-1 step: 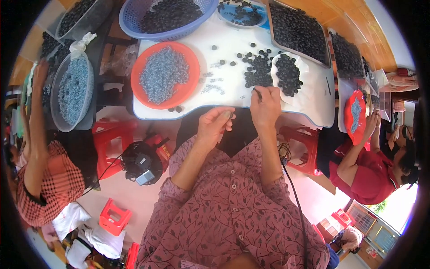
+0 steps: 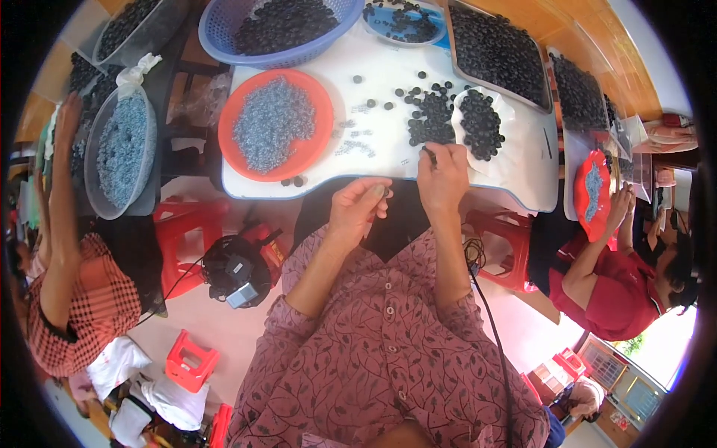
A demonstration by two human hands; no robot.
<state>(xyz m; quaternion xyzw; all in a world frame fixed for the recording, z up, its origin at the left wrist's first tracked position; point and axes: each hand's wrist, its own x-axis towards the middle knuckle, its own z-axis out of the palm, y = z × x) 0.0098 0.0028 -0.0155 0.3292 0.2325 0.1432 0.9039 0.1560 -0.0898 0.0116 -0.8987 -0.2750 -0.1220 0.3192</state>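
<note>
My left hand (image 2: 358, 208) is closed in a pinch just off the table's front edge, with a small dark piece (image 2: 388, 193) partly showing at its fingertips. Over the edge to its right, my right hand (image 2: 444, 176) has thumb and fingers pressed together around a small black round piece (image 2: 429, 156). Beyond the right hand lies a loose pile of black round pieces (image 2: 431, 118). More of them sit on a white dish (image 2: 508, 112) beside it. Small clear pieces (image 2: 357, 142) are scattered next to an orange-red plate (image 2: 323, 112) heaped with pale bluish bits (image 2: 272, 123).
A blue-purple basket (image 2: 216, 33) and a metal tray (image 2: 549, 89), both full of black pieces, stand at the back of the white table (image 2: 343, 82). Co-workers sit left (image 2: 82, 299) and right (image 2: 605, 291). Red stools (image 2: 190, 358) stand on the floor. A black cable (image 2: 489, 321) hangs by my right arm.
</note>
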